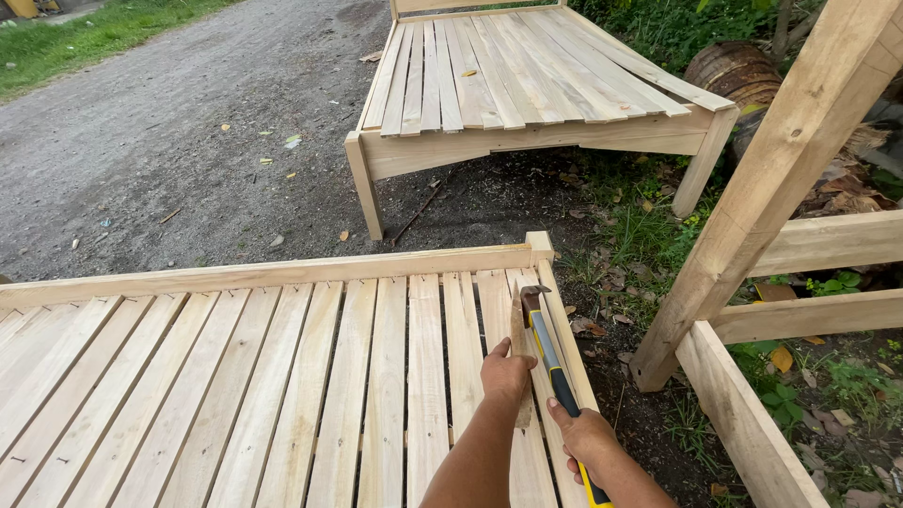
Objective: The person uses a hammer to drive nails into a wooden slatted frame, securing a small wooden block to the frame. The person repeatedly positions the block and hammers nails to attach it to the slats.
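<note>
My right hand (585, 438) grips the black and yellow handle of a claw hammer (546, 343), whose steel head lies near the far right end of a slatted wooden bed frame (282, 273). My left hand (506, 373) rests just left of the hammer, pinching a narrow strip of wood (516, 325) that stands on edge between the last slats. The slats (386, 376) are pale, unfinished boards lying side by side with small gaps between them.
A second finished wooden bed frame (527, 132) stands ahead on the gravel ground (188, 141). A leaning frame of thick timber (781, 179) rises at the right over grass and dry leaves. A rusty barrel (738, 71) lies behind it.
</note>
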### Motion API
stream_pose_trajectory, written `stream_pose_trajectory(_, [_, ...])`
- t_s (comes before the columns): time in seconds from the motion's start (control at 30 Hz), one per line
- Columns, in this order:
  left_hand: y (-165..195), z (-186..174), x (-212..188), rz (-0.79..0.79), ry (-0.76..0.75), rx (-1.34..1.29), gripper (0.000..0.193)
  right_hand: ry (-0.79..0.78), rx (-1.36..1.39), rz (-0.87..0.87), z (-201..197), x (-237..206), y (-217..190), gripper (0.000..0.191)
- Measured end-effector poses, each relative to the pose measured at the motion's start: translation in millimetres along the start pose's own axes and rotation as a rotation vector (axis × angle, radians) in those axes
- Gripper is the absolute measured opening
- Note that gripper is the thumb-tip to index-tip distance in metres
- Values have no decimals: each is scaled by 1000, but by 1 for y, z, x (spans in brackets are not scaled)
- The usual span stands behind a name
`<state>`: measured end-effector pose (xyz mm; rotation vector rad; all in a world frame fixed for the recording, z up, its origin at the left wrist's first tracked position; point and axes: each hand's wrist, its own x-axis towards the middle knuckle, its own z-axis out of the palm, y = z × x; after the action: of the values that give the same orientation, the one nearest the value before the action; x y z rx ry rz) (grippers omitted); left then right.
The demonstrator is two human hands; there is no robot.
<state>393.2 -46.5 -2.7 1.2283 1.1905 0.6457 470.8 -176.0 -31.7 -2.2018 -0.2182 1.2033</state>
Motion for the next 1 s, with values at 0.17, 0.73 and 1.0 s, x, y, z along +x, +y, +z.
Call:
stream_pose_trajectory(0.17, [-15, -10, -4, -111, -149, 569, 73, -56, 29, -69, 18, 7, 4, 61])
stream_pose_trajectory(0.73, [-20, -51, -25, -95, -357, 1107, 87, 223, -705, -278, 26, -38, -13, 64])
stream_pose_trajectory(1.0, [-39, -54, -23, -74, -317, 1028, 91, 271, -924, -369, 17, -72, -37, 61])
